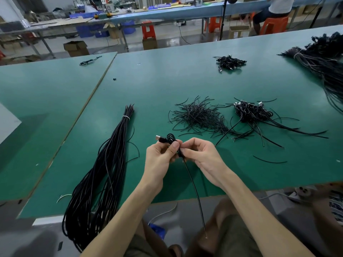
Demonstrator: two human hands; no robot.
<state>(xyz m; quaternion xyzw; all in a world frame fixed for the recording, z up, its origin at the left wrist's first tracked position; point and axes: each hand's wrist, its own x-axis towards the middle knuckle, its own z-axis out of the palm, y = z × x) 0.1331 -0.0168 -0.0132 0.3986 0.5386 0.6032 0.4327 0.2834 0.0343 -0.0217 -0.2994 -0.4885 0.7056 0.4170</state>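
USB cable (pixel 168 140) is being pinched, coiled, by left hand (pixel 159 159) and right hand (pixel 203 157) over the green workbench's (pixel 167 80) near edge.
Red plastic stool (pixel 148 30) is standing beyond the workbench on glossy floor (pixel 168 40).

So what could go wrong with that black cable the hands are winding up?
The coiled cable is only pinched between the left hand and right hand, so its loops might spring open. Its long tail hangs past the table edge over the lap and could snag or tug the coil loose.
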